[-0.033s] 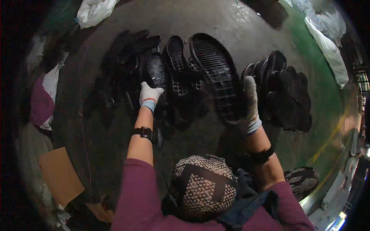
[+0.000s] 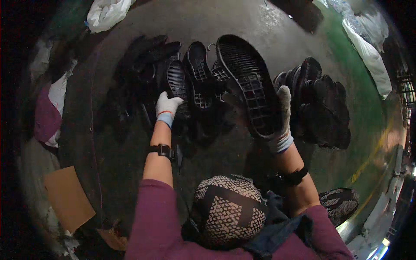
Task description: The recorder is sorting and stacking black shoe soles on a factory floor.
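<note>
My left hand (image 2: 167,106), in a white knit glove, grips the near part of a black shoe sole (image 2: 177,80). The thumb is on its edge, and other fingers are hidden behind it. A larger black shoe sole (image 2: 253,91), ribbed at its far end and gridded inside, is raised in my right hand (image 2: 284,117). That gloved thumb points up along the sole's right edge; the other fingers are hidden underneath. Between the hands stand more black soles, one being a narrow sole (image 2: 200,69) with a grid inside.
Dark soles (image 2: 143,56) are heaped at the left, and another pile (image 2: 325,104) lies at the right. White plastic bags (image 2: 108,15) sit at the far edge. A cardboard piece (image 2: 69,198) is at the near left. Patterned fabric (image 2: 229,212) shows close below my hands.
The large sole in my right hand has tilted and shifted slightly to the right, so its inside catches the light differently. My left hand has barely moved.
</note>
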Action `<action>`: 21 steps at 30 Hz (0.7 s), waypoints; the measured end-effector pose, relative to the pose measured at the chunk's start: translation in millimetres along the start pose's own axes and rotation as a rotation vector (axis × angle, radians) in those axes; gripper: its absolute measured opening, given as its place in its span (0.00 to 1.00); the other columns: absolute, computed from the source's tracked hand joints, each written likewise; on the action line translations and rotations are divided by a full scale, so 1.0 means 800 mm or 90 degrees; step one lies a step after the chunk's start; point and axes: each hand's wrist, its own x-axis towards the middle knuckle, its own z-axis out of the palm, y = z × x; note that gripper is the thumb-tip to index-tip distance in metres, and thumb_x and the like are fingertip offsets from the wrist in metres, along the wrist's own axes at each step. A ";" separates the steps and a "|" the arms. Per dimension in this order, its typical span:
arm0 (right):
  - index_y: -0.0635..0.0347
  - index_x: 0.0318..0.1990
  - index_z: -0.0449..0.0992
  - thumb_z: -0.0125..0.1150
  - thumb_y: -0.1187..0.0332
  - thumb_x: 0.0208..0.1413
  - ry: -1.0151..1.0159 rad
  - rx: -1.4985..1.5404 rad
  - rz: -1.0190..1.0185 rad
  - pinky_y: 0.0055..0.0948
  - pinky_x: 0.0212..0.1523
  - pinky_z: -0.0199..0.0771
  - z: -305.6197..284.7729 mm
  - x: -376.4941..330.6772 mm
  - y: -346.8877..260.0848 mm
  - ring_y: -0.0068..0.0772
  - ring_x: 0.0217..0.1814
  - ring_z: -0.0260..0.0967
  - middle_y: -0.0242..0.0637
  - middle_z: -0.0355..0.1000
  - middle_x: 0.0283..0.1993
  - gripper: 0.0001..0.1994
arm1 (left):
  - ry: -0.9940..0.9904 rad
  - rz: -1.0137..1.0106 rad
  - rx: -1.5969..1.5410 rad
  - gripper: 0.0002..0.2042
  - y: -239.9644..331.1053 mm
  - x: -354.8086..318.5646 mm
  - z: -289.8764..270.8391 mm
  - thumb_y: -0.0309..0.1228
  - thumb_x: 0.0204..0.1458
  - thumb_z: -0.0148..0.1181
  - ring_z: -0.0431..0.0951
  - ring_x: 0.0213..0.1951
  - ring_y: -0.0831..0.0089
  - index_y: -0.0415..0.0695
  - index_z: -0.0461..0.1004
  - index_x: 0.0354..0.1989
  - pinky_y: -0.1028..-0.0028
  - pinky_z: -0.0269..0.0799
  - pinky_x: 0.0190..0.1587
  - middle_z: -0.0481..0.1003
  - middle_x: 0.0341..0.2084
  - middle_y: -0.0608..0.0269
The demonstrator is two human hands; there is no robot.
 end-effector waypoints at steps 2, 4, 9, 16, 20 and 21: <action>0.59 0.72 0.63 0.57 0.44 0.66 -0.035 0.037 0.006 0.43 0.62 0.77 0.013 0.004 -0.003 0.46 0.60 0.75 0.49 0.73 0.62 0.36 | -0.038 -0.028 -0.279 0.30 -0.018 0.026 -0.022 0.35 0.40 0.69 0.78 0.53 0.58 0.34 0.76 0.55 0.65 0.72 0.57 0.78 0.50 0.46; 0.59 0.72 0.63 0.58 0.45 0.66 -0.050 0.063 0.009 0.41 0.61 0.78 0.002 0.009 -0.013 0.45 0.60 0.75 0.48 0.72 0.64 0.35 | -0.004 -0.080 -0.672 0.13 0.003 0.020 -0.002 0.31 0.43 0.65 0.74 0.37 0.69 0.35 0.80 0.36 0.69 0.72 0.49 0.75 0.33 0.61; 0.70 0.71 0.62 0.65 0.64 0.62 0.176 -0.755 -0.371 0.34 0.69 0.67 -0.005 0.050 -0.013 0.42 0.69 0.67 0.49 0.68 0.67 0.33 | -0.150 0.017 -0.803 0.09 0.109 -0.042 0.024 0.28 0.47 0.60 0.76 0.43 0.71 0.36 0.81 0.34 0.68 0.71 0.54 0.77 0.37 0.60; 0.59 0.68 0.69 0.63 0.44 0.56 0.345 -1.457 -0.344 0.53 0.56 0.74 -0.003 0.070 0.003 0.64 0.54 0.73 0.63 0.63 0.69 0.38 | -0.293 -0.010 -0.973 0.23 0.222 -0.153 0.011 0.49 0.72 0.44 0.72 0.30 0.81 0.51 0.74 0.26 0.74 0.69 0.35 0.75 0.26 0.74; 0.53 0.67 0.71 0.57 0.41 0.58 0.451 -1.548 -0.351 0.52 0.44 0.77 -0.041 0.055 0.010 0.54 0.47 0.76 0.56 0.66 0.65 0.35 | -0.327 -0.064 -1.016 0.24 0.248 -0.177 0.039 0.51 0.72 0.44 0.67 0.25 0.82 0.55 0.68 0.23 0.77 0.62 0.29 0.68 0.20 0.80; 0.54 0.67 0.71 0.58 0.41 0.58 0.482 -1.519 -0.270 0.51 0.43 0.77 -0.029 0.055 0.017 0.54 0.46 0.77 0.56 0.66 0.64 0.35 | -0.292 0.008 -0.899 0.22 0.215 -0.160 0.055 0.50 0.72 0.45 0.69 0.26 0.80 0.53 0.70 0.25 0.77 0.65 0.32 0.70 0.22 0.78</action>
